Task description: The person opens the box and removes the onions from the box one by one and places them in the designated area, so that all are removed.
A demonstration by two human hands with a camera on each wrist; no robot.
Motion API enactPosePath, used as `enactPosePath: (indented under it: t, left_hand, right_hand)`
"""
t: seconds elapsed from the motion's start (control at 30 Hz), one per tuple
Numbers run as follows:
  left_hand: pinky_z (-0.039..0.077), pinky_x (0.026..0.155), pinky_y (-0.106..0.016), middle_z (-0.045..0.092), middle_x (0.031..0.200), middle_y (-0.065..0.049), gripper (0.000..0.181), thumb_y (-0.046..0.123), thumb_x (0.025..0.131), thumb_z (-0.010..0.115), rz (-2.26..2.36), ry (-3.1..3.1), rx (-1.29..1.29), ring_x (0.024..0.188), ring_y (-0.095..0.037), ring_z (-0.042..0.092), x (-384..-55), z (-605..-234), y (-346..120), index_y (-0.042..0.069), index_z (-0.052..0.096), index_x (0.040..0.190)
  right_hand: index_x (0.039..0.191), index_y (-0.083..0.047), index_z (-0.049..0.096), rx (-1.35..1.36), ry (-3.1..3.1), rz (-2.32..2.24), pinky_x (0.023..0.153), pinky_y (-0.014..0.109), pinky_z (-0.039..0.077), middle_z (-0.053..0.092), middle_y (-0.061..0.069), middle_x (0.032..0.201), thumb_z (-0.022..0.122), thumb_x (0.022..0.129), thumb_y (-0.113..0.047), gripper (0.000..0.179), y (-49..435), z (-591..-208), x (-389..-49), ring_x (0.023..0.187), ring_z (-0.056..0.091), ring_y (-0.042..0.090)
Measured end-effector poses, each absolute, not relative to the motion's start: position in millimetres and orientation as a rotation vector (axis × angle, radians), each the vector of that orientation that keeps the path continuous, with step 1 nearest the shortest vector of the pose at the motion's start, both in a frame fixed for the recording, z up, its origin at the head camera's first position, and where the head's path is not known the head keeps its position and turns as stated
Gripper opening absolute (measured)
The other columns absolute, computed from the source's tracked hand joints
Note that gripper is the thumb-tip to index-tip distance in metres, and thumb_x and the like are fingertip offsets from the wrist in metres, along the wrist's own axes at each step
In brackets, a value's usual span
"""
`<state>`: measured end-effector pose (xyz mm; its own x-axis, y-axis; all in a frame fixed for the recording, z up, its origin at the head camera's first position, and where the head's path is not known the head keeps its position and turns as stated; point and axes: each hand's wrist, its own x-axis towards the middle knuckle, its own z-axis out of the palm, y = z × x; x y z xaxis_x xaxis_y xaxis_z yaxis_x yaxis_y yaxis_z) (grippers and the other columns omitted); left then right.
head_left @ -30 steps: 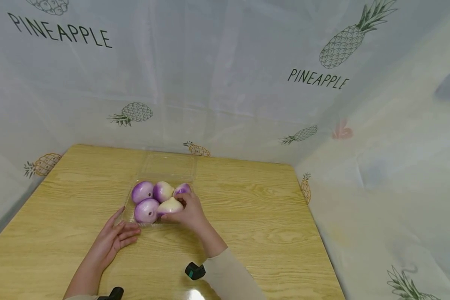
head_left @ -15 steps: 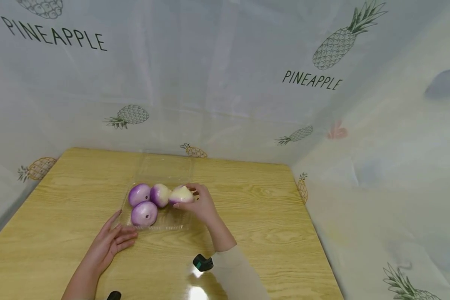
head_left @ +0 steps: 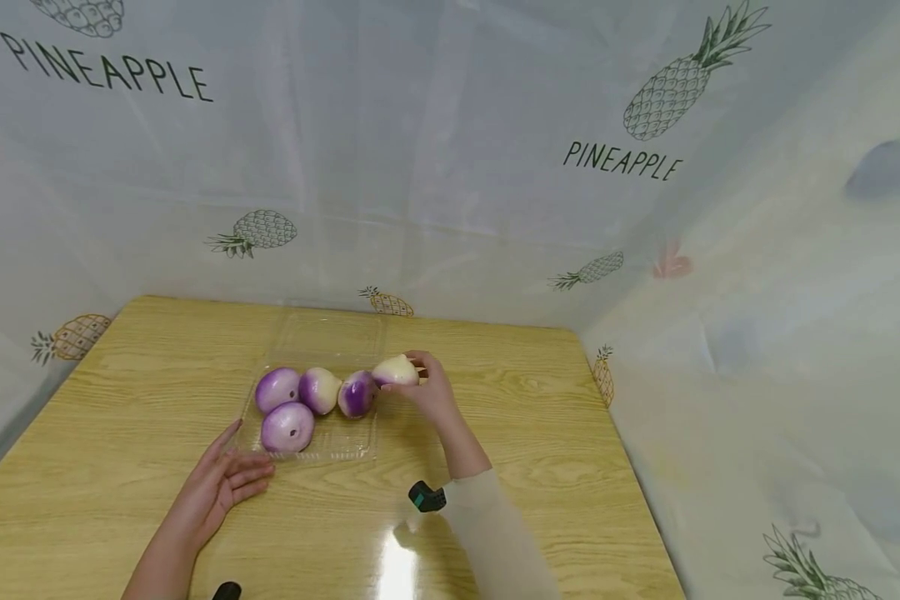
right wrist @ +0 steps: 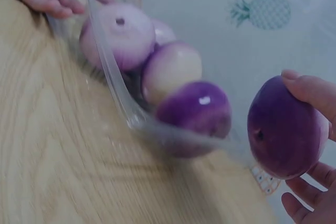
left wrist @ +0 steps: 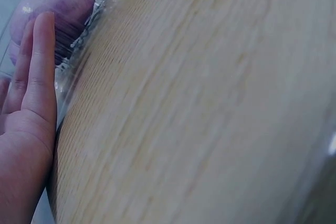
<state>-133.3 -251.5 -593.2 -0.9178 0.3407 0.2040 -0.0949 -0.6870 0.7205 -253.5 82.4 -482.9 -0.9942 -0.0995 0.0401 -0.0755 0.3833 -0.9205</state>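
Observation:
My right hand [head_left: 433, 393] holds a purple-and-cream onion [head_left: 395, 371] between thumb and fingers, up off the table, just past the right side of a clear plastic clamshell box [head_left: 337, 446]. In the right wrist view, the purple end of this held onion [right wrist: 283, 129] faces the camera. Several more onions lie in the box, among them a dark purple one [head_left: 357, 394] at the right and a pale purple one [head_left: 288, 427] at the front left. At the box's front left corner rests my left hand [head_left: 213, 492], its fingers extended along the wall.
The box's clear lid [head_left: 330, 333] lies folded back toward the rear of the wooden table [head_left: 510, 433]. A pineapple-printed sheet [head_left: 435, 208] hangs behind the table and along its sides.
My right hand has taken the front right onion, lifted it over the dark purple one and carried it out to the right. The left hand has stayed at the box's corner.

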Motion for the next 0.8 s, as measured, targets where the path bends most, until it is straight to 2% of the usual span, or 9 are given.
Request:
enactPosePath:
  t: [0.07,0.33,0.57,0.8]
  left_hand:
    - [0.053,0.09,-0.042,0.066,0.118,-0.018,0.053,0.012,0.109,0.015,2.636,1.11,0.465,0.109,-0.031,0.064,-133.5,-592.7,-251.8,0.029,0.001,0.158]
    - [0.053,0.09,-0.043,0.066,0.116,-0.016,0.056,0.015,0.11,0.016,2.599,1.15,0.421,0.107,-0.031,0.065,-134.1,-589.9,-253.9,0.024,-0.016,0.155]
    - [0.053,0.091,-0.043,0.066,0.117,-0.015,0.056,0.015,0.11,0.015,2.586,1.159,0.449,0.108,-0.031,0.064,-133.6,-589.9,-254.0,0.024,-0.017,0.155]
    - [0.052,0.091,-0.043,0.066,0.116,-0.015,0.057,0.015,0.11,0.016,2.587,1.169,0.421,0.108,-0.031,0.064,-133.7,-588.9,-254.4,0.021,-0.02,0.154]
  right_hand:
    - [0.13,-0.01,0.057,-0.151,2.597,-1.724,0.078,0.033,0.051,0.055,0.009,0.123,0.088,0.073,-0.02,0.065,85.4,-486.6,-259.2,0.104,0.052,0.025]
    - [0.132,-0.007,0.056,-0.138,2.624,-1.695,0.075,0.032,0.051,0.055,0.012,0.124,0.088,0.075,-0.02,0.067,91.6,-502.0,-277.3,0.102,0.052,0.026]
    - [0.134,-0.007,0.054,-0.097,2.645,-1.706,0.082,0.036,0.052,0.052,0.012,0.128,0.086,0.076,-0.016,0.067,93.9,-521.4,-291.1,0.107,0.052,0.027]
    - [0.133,-0.006,0.054,-0.042,2.615,-1.742,0.081,0.036,0.052,0.053,0.014,0.128,0.086,0.076,-0.012,0.065,92.7,-529.2,-297.9,0.104,0.054,0.028]
